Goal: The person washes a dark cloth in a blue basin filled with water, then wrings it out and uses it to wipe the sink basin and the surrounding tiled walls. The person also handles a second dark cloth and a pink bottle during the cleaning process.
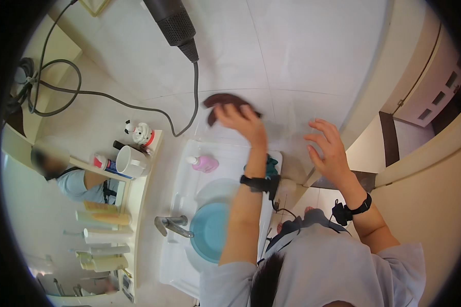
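My left hand (242, 122) is blurred by motion, its fingers lying over a dark brown, curved, cloth-like thing (225, 100) against the pale tiled wall. Its exact kind is hard to make out. To the right, my right hand (329, 153) is raised in the air with fingers apart and nothing in it. Beneath my left forearm stands the white sink (182, 174), which holds a light blue basin (205, 233). A pink bottle (206, 163) with a white cap is on the sink's far edge. Some dark green fabric (272, 166) shows beside my left wrist.
A black hair dryer (175, 25) hangs above, its grey cord (138, 98) looping left. A metal faucet (173, 224) reaches over the basin. The left shelf (146, 197) carries a white mug (132, 161), a dog figurine (140, 133) and several bottles before a mirror. A doorway opens at right.
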